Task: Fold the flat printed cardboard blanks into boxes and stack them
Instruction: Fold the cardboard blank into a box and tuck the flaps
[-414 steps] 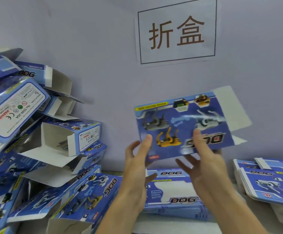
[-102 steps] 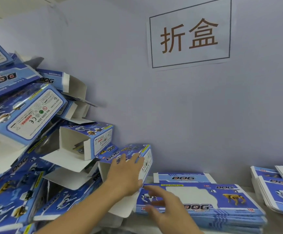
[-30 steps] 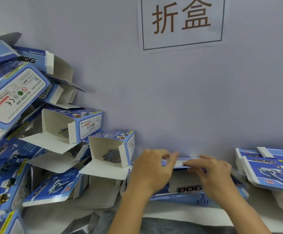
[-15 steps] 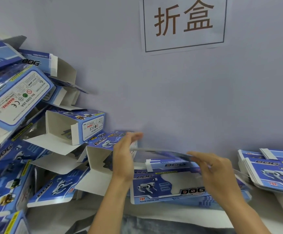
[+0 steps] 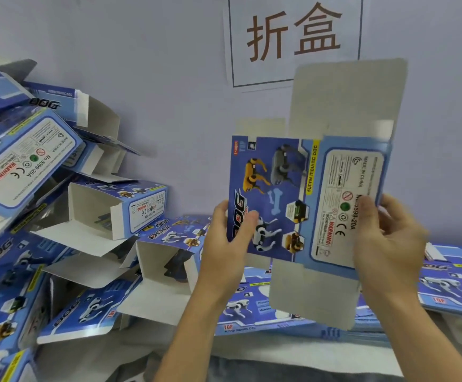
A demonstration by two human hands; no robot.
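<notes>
I hold one flat blue printed cardboard blank upright in front of the wall, its grey flaps sticking out above and below. My left hand grips its left edge with the thumb on the printed face. My right hand grips its right edge, thumb on the white label panel. Under it a stack of flat blanks lies on the table. Several folded boxes, such as one with an open end, are heaped at the left.
A second stack of flat blanks lies at the right. A white paper sign with two characters hangs on the grey wall. The heap of folded boxes leans high along the left side.
The top blank has left the stack: both hands raised it and turned it upright, printed face toward me. Earlier my left hand set a folded box on the heap at the left.
</notes>
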